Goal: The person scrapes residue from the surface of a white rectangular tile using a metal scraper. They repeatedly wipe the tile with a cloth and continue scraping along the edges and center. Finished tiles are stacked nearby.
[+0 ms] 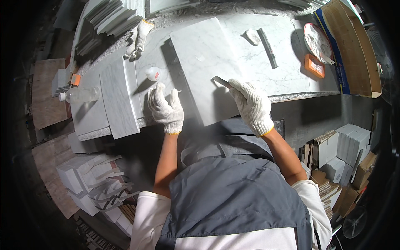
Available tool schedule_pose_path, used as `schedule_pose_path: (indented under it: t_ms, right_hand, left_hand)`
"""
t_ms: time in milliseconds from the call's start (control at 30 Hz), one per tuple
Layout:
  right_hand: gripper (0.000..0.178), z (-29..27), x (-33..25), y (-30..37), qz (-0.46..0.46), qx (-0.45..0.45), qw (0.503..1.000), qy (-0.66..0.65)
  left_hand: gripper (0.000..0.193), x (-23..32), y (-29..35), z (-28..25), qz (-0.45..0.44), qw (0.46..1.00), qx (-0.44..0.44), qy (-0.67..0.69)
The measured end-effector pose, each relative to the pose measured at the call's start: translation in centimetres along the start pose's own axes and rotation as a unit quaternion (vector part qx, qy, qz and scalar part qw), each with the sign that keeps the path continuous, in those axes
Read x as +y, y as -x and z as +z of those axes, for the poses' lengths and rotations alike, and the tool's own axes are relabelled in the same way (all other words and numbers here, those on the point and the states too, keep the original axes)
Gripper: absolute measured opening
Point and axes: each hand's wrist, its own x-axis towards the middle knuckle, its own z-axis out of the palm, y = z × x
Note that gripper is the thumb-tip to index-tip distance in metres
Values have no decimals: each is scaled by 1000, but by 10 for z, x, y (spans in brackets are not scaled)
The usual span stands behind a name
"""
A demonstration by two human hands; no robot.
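Observation:
Both my hands wear white knit gloves. My right hand [253, 104] is closed around a narrow flat metal blade [221, 81], its tip pointing left over a pale grey-veined marble slab [208, 54]. The slab lies at an angle across the bench in front of me. To its left, my left hand [167, 109] is raised with fingers loosely bent and apart, and I see nothing held in it. Just beyond those fingers sits a small white rounded container [153, 74] with a red mark. A narrower marble slab [120, 100] lies farther left.
A clear bottle [81, 95] lies at the left. Spare gloves [138, 39], stacked slabs [110, 18], a grey rod [267, 48] and a whitish lump [252, 37] lie farther back. On the right are a tub of white paste [317, 41], an orange box [314, 66] and an open carton [354, 46].

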Motion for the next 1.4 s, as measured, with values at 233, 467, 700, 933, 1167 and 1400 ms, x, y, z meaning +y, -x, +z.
schedule_pose_path:
  t_ms: [233, 467, 700, 933, 1167, 1400]
  right_hand:
    - [35, -11, 4, 5, 208, 1, 937, -282]
    - [30, -30, 6, 15, 323, -165, 724, -587]
    - [45, -40, -8, 9, 338, -169, 775, -507]
    - [42, -25, -9, -3, 58, -112, 974, -187]
    - [37, -24, -16, -7, 17, -154, 988, 1]
    - [35, -13, -17, -13, -11, -140, 989, 39]
  left_hand:
    - [54, -2, 0, 2, 9, 1000, 14, 1]
    - [54, -2, 2, 1, 9, 1000, 8, -9]
    - [55, -2, 2, 3, 0, 1000, 12, 0]
    - [54, -4, 4, 3, -1, 1000, 8, -5]
    - [55, -5, 4, 3, 1, 1000, 6, -4]
    - [55, -4, 4, 3, -5, 1000, 7, 0]
